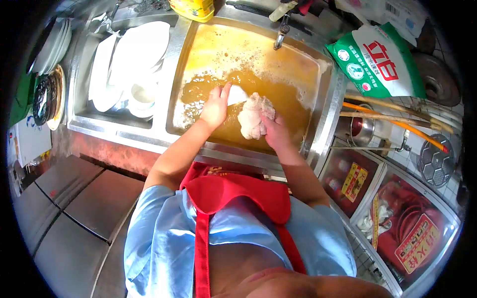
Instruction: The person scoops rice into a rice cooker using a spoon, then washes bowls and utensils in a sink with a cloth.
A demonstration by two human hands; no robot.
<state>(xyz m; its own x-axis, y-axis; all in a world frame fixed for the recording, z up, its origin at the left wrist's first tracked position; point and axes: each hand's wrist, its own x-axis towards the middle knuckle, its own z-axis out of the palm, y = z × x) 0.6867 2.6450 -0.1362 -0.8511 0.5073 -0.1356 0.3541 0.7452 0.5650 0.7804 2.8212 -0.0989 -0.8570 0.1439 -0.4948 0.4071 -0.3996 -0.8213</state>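
Observation:
My left hand [216, 106] grips a small white dish [237, 95] just above the murky, yellow-brown water [238, 49] that fills the right sink basin. Only part of the dish shows past my fingers. Close by on the right, my right hand [277, 132] is closed on a bunched, off-white cloth [254, 116]. The cloth is beside the dish; whether they touch I cannot tell. Foam and bubbles float on the water, and whatever lies beneath its surface is hidden.
White plates [141, 47] and a white cup or bowl [143, 94] sit in the left basin. A faucet [283, 31] stands behind the water. To the right lie a green-and-white detergent bag [375, 64] and several long sticks. A yellow container [194, 9] is at the back.

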